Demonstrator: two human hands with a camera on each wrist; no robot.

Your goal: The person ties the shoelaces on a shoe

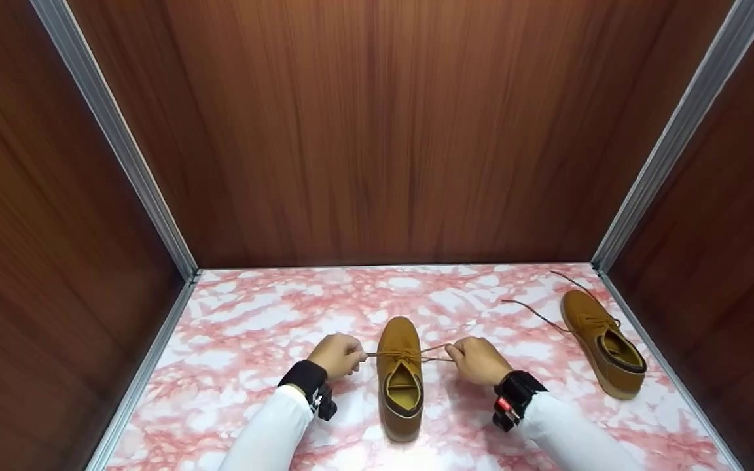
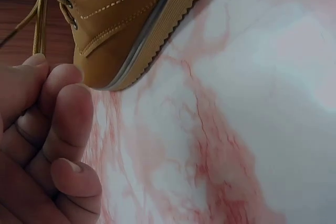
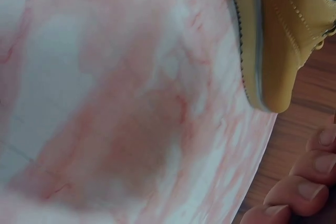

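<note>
The shoe (image 1: 400, 376) lies between the hands, toe pointing away. The left hand (image 1: 338, 355) and right hand (image 1: 480, 360) each pinch a lace (image 1: 410, 354) end, equally near, pulled taut crosswise.

White sleeves (image 1: 272, 428); black wrist straps (image 1: 304, 378), maybe camera mounts.

We cannot see the lace ends inside the curled fingers of the left hand (image 1: 338, 355) and right hand (image 1: 479, 360) flanking the near shoe (image 1: 400, 376). Both wrist views cut that shoe off, and we see only fingertips (image 3: 302, 190) at the right wrist view's edge.
</note>
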